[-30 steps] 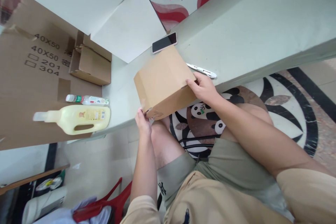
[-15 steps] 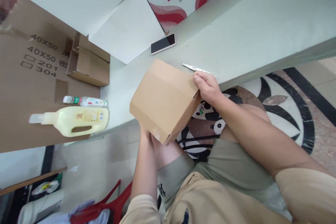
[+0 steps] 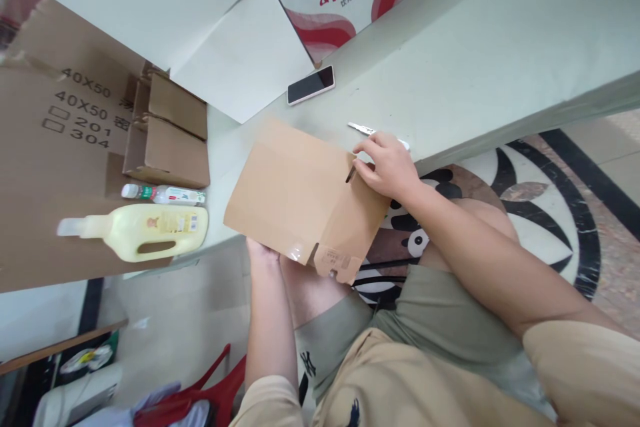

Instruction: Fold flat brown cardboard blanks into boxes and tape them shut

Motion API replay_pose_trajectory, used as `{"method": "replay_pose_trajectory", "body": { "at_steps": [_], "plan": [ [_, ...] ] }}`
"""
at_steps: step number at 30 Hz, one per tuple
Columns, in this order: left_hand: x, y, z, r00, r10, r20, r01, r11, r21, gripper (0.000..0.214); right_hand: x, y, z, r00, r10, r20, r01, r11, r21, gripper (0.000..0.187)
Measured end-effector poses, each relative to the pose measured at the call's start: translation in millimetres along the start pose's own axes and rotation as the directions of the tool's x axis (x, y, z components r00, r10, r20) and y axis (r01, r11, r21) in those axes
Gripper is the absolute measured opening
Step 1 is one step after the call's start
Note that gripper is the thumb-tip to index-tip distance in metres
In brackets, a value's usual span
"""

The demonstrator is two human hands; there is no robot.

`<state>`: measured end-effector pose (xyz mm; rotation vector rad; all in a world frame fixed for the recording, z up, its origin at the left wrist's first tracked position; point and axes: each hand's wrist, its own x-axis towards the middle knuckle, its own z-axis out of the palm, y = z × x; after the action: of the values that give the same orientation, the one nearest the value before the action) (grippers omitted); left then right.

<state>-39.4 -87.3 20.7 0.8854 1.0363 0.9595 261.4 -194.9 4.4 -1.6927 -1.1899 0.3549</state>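
Cardboard piece (image 3: 285, 193) is brown, creased and slotted, its flap (image 3: 334, 261) seemingly printed.

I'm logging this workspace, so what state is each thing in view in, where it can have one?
Brown cardboard box: partly folded, slotted end flap not tucked in.
Rectangular black phone with pale edge: face up, screen dark.
Slim white utility knife: lying flat, partly hidden by the right hand; blade position unclear.
Small clear plastic bottle: white cap on.
Pale yellow plastic jug: cap on.
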Motion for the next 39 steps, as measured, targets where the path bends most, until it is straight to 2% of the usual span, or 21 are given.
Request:
{"method": "replay_pose_trajectory", "body": {
  "at_steps": [1,3,5,6,8,10,12,17,19,23,26,30,34,37,39],
  "plan": [
    [-0.2,1.3,1.1,1.000,0.015,-0.018,-0.015,1.000,-0.020,0.028,0.4,0.9,-0.1,1.000,-0.009,0.005,0.009,0.999,-0.052,0.021],
    [-0.7,1.8,2.8,0.998,0.048,-0.052,-0.051,0.997,-0.052,0.027,2.4,2.4,-1.9,0.999,0.035,-0.009,-0.035,0.999,-0.040,0.030],
    [-0.6,0.6,4.0,0.994,0.078,-0.076,-0.084,0.993,-0.079,0.026,5.3,3.2,-5.2,0.986,0.164,-0.012,-0.162,0.982,0.101,0.035],
    [-0.4,-0.2,4.7,0.992,0.092,-0.085,-0.099,0.991,-0.090,0.025,6.6,3.2,-6.9,0.973,0.231,0.027,-0.232,0.953,0.194,0.035],
    [-0.1,-1.9,5.9,0.990,0.104,-0.093,-0.113,0.988,-0.106,0.026,8.0,2.2,-9.1,0.932,0.293,0.213,-0.353,0.864,0.360,0.032],
    [-0.7,-3.1,7.0,0.990,0.103,-0.091,-0.114,0.987,-0.117,0.027,7.7,0.0,-8.7,0.879,0.253,0.405,-0.436,0.772,0.462,0.029],
    [-1.9,-2.9,7.8,0.990,0.107,-0.089,-0.117,0.985,-0.125,0.027,6.8,-2.7,-6.5,0.850,0.222,0.478,-0.477,0.710,0.518,0.026],
    [9.6,4.4,12.0,0.989,0.102,-0.105,-0.117,0.983,-0.141,0.044,10.1,-5.1,-4.0,0.870,0.331,0.366,-0.492,0.640,0.590,0.025],
    [26.4,7.4,17.7,0.991,0.095,-0.092,-0.108,0.984,-0.139,0.050,13.0,-2.4,-4.8,0.874,0.369,0.318,-0.486,0.619,0.618,0.022],
    [71.2,4.4,35.2,0.995,0.101,-0.024,-0.102,0.992,-0.076,0.036,15.1,4.6,-4.6,0.888,0.388,0.246,-0.446,0.605,0.659,0.026],
    [96.0,-5.0,44.2,0.998,0.052,-0.027,-0.054,0.993,-0.101,0.033,14.3,5.3,-1.0,0.887,0.380,0.261,-0.452,0.606,0.655,0.039],
    [109.9,-14.3,48.1,0.999,0.007,-0.037,-0.013,0.986,-0.168,0.028,14.7,0.2,6.9,0.879,0.383,0.284,-0.469,0.590,0.657,0.049],
    [118.1,-12.2,50.1,0.998,0.036,-0.043,-0.045,0.973,-0.226,0.022,14.3,-2.8,13.8,0.850,0.466,0.244,-0.502,0.582,0.640,0.056],
    [123.6,-6.0,49.9,0.996,0.088,-0.019,-0.090,0.958,-0.273,0.019,11.0,-5.3,18.3,0.818,0.481,0.315,-0.564,0.567,0.600,0.059],
    [124.8,-1.8,49.4,0.994,0.107,-0.018,-0.107,0.946,-0.307,0.019,7.8,-9.4,22.8,0.814,0.458,0.358,-0.576,0.553,0.602,0.059]
  ]
}}
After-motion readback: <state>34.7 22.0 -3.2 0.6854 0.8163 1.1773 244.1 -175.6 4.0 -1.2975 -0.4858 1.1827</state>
